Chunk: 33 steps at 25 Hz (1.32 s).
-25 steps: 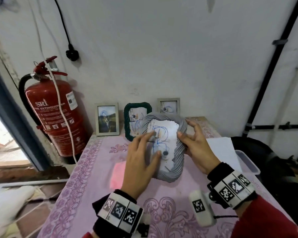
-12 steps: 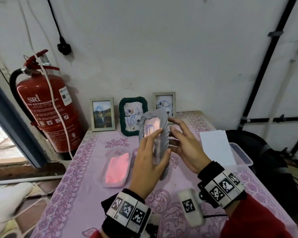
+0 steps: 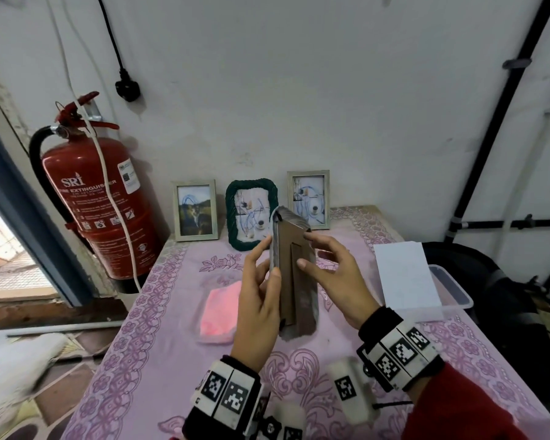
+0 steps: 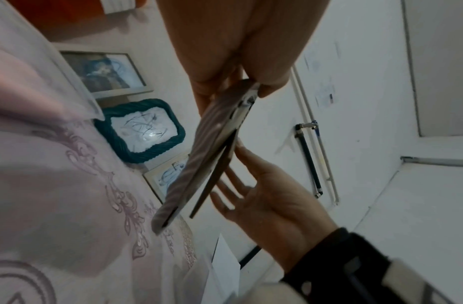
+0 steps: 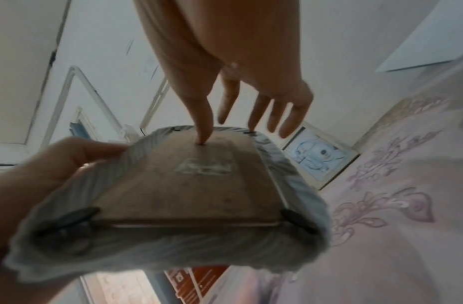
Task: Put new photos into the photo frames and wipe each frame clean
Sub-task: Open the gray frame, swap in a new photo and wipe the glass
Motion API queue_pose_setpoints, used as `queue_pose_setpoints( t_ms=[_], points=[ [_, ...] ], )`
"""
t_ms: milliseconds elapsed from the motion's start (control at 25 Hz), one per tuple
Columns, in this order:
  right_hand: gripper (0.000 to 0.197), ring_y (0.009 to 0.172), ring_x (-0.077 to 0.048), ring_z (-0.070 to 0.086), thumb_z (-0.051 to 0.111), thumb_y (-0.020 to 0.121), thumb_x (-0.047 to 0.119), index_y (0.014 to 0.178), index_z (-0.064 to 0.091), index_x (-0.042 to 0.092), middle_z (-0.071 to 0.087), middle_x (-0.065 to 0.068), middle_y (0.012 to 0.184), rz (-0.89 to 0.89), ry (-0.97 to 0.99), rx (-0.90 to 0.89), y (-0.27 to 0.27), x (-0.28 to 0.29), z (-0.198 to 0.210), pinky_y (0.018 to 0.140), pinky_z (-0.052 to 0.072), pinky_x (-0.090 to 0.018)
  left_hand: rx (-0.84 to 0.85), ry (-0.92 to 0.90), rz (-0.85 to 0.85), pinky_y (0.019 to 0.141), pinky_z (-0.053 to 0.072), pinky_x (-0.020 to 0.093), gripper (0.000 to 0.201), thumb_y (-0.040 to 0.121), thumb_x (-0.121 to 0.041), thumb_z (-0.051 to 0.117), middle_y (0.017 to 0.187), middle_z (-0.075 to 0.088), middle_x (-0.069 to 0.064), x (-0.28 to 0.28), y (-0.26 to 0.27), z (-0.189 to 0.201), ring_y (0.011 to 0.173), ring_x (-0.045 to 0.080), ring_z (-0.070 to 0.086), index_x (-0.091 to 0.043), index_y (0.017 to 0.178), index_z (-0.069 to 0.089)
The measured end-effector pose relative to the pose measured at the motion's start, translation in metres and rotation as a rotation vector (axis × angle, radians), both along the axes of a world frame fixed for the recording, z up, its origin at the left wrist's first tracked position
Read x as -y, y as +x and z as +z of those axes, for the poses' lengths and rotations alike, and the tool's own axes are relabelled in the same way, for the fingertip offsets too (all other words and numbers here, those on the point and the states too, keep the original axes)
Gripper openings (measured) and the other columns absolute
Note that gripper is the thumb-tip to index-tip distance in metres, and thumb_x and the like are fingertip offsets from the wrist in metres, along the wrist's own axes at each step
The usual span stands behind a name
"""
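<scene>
I hold a grey rope-pattern photo frame (image 3: 296, 281) upright above the table, its brown cardboard back and stand turned toward me. My left hand (image 3: 267, 265) grips its left edge, thumb on the back and fingers on the front. My right hand (image 3: 315, 254) is spread open behind it, with the thumb tip touching the back board (image 5: 189, 185) and the index finger near the top corner. Seen from the left wrist, the frame (image 4: 199, 164) shows edge-on, its stand slightly away from the back. A pink cloth (image 3: 219, 308) lies on the table to the left.
Three frames lean on the back wall: a beige one (image 3: 196, 214), a green rope one (image 3: 251, 214) and another beige one (image 3: 308, 198). White paper (image 3: 407, 277) lies over a clear plastic box (image 3: 454, 293) at the right edge. A red fire extinguisher (image 3: 102, 201) hangs left of the purple-clothed table (image 3: 172, 360).
The grey frame has been turned round, from its scribbled front facing me to its cardboard back facing me. My right hand moved from the frame's right edge onto the back.
</scene>
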State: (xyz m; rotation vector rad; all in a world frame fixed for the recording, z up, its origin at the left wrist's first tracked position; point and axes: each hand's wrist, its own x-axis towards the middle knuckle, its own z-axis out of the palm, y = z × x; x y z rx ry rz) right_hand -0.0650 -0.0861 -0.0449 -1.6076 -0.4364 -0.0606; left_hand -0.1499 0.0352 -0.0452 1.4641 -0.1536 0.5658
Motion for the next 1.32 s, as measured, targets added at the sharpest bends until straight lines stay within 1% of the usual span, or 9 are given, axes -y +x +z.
queue_pose_setpoints(
  t_ms=[120,240,360,560,680,880,1080,1240,1320],
  points=[
    [0.072,0.12,-0.015,0.047,0.077,0.071,0.036,0.134,0.042,0.032,0.045,0.0,0.132,-0.049,-0.03,-0.13,0.004,0.006,-0.007,0.101,0.045,-0.035,-0.007,-0.102,-0.017,0.08,0.057,0.033,0.038,0.1,-0.008,0.033,0.114,0.068,0.0,-0.003,0.0,-0.004,0.099,0.021,0.066,-0.024,0.134,0.039],
    [0.079,0.102,-0.006,0.058,0.08,0.067,0.034,0.136,0.041,0.026,0.056,0.004,0.116,-0.002,-0.025,-0.195,0.008,0.015,-0.011,0.077,0.054,-0.019,-0.048,-0.21,-0.007,0.076,0.057,0.028,0.036,0.1,-0.011,0.033,0.112,0.069,0.002,-0.006,0.002,-0.012,0.099,0.019,0.067,-0.024,0.132,0.04],
    [0.077,0.085,0.002,0.059,0.082,0.067,0.025,0.134,0.043,0.025,0.054,0.014,0.102,-0.021,-0.099,-0.151,0.012,0.024,-0.013,0.059,0.048,-0.004,-0.117,-0.225,0.024,0.075,0.058,0.034,0.034,0.1,-0.012,0.035,0.102,0.071,0.003,-0.009,0.003,-0.021,0.089,0.017,0.067,-0.025,0.13,0.041],
    [0.084,0.099,-0.017,0.055,0.084,0.065,0.023,0.137,0.041,0.018,0.05,0.0,0.113,-0.079,-0.255,-0.159,0.015,0.036,-0.023,0.087,0.051,-0.031,-0.286,-0.063,0.07,0.065,0.055,0.016,0.039,0.091,-0.004,0.054,0.104,0.058,0.008,-0.022,0.012,-0.035,0.076,-0.002,0.065,-0.016,0.127,0.046],
    [0.087,0.105,-0.022,0.055,0.086,0.063,0.023,0.136,0.041,0.012,0.052,-0.005,0.117,-0.082,-0.348,-0.184,0.019,0.038,-0.034,0.093,0.05,-0.039,-0.429,0.107,0.106,0.068,0.051,0.013,0.05,0.085,-0.005,0.063,0.111,0.049,0.011,-0.028,0.017,-0.049,0.086,0.009,0.054,-0.011,0.131,0.044],
    [0.086,0.101,-0.016,0.051,0.087,0.061,0.023,0.133,0.043,0.007,0.053,-0.01,0.122,-0.085,-0.528,-0.146,0.03,0.036,-0.05,0.083,0.041,-0.024,-0.543,0.384,0.106,0.072,0.043,0.008,0.068,0.075,-0.014,0.076,0.121,0.047,0.006,-0.028,0.026,-0.072,0.097,0.01,0.049,-0.009,0.133,0.04],
    [0.093,0.114,-0.025,0.053,0.087,0.061,0.024,0.137,0.038,0.005,0.051,-0.016,0.128,-0.036,-0.644,-0.189,0.043,0.033,-0.064,0.091,0.044,-0.028,-0.541,0.452,0.111,0.067,0.038,-0.004,0.072,0.067,-0.007,0.081,0.115,0.049,0.007,-0.033,0.033,-0.085,0.094,0.01,0.049,-0.004,0.129,0.043],
    [0.095,0.115,-0.025,0.052,0.088,0.06,0.026,0.138,0.038,0.004,0.053,-0.016,0.126,0.001,-0.674,-0.207,0.051,0.032,-0.069,0.088,0.041,-0.025,-0.539,0.524,0.107,0.09,0.046,0.022,0.07,0.065,-0.009,0.082,0.12,0.053,0.014,-0.037,0.035,-0.087,0.103,0.02,0.055,-0.006,0.127,0.049],
    [0.094,0.115,-0.025,0.052,0.088,0.06,0.027,0.137,0.038,0.004,0.053,-0.015,0.127,0.024,-0.695,-0.218,0.054,0.031,-0.07,0.091,0.041,-0.026,-0.543,0.527,0.108,0.091,0.047,0.026,0.067,0.065,-0.008,0.082,0.119,0.055,0.015,-0.039,0.035,-0.087,0.104,0.021,0.056,-0.005,0.125,0.051]
  ],
)
